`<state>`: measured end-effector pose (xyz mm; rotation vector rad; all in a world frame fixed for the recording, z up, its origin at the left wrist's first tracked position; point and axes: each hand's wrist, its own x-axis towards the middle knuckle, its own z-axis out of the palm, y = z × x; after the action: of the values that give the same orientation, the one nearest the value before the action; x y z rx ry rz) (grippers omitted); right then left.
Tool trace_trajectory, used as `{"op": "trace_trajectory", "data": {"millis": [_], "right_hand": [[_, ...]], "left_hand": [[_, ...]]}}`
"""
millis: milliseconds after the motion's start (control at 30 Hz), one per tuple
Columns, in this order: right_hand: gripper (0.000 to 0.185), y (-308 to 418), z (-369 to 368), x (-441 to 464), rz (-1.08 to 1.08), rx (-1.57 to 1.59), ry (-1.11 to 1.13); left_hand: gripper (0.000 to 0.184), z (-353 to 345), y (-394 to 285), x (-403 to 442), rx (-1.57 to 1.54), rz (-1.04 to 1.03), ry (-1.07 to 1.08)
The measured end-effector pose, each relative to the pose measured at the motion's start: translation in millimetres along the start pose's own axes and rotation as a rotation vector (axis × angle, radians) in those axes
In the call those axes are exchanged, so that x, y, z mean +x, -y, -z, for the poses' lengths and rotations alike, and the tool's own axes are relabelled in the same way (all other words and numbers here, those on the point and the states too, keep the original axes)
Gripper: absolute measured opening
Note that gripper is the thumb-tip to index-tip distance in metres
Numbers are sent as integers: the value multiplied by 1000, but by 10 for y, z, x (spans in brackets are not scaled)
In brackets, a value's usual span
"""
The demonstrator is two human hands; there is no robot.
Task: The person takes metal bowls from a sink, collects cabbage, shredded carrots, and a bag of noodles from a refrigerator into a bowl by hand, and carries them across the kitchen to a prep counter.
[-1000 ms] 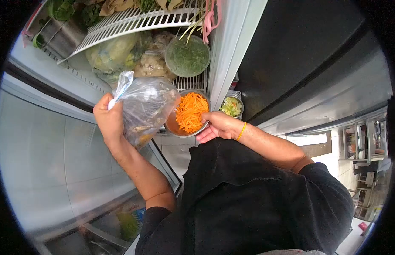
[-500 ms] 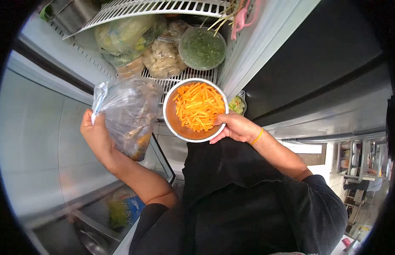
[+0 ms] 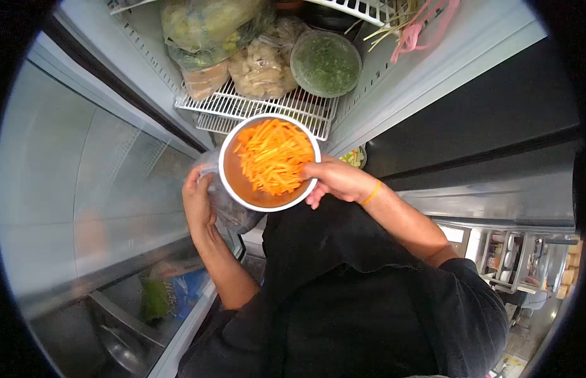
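My right hand grips the near right rim of a round metal bowl, thumb inside and fingers beneath. Cut orange strips that look like carrot are heaped in it. My left hand is closed on the gathered top of a clear plastic bag. Most of that bag is hidden behind the bowl, and its dark contents are hard to make out. Both hands are in front of an open refrigerator with a white wire shelf.
On the shelf sit a bag of leafy greens, a bag of pale pieces and a round container of chopped greens. A glass door stands at the left. Another bowl of cut vegetables is lower right. Pink string hangs above.
My left hand has brought the bag rightward and lower, partly behind the bowl. The bowl has shifted slightly left. The view has moved, showing more of the wire shelf.
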<state>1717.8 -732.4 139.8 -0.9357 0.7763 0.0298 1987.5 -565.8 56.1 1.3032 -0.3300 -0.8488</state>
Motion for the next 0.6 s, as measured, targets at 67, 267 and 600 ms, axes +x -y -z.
{"op": "trace_trajectory", "data": {"millis": [67, 267, 600], "right_hand": [[46, 91, -135, 147, -7, -118, 52], [41, 316, -330, 272, -51, -352, 140], [50, 875, -208, 178, 907, -1693, -711]], "left_hand": [[17, 101, 52, -57, -254, 69, 68], [36, -81, -102, -232, 31, 59, 73], [22, 134, -82, -219, 286, 4, -50]]}}
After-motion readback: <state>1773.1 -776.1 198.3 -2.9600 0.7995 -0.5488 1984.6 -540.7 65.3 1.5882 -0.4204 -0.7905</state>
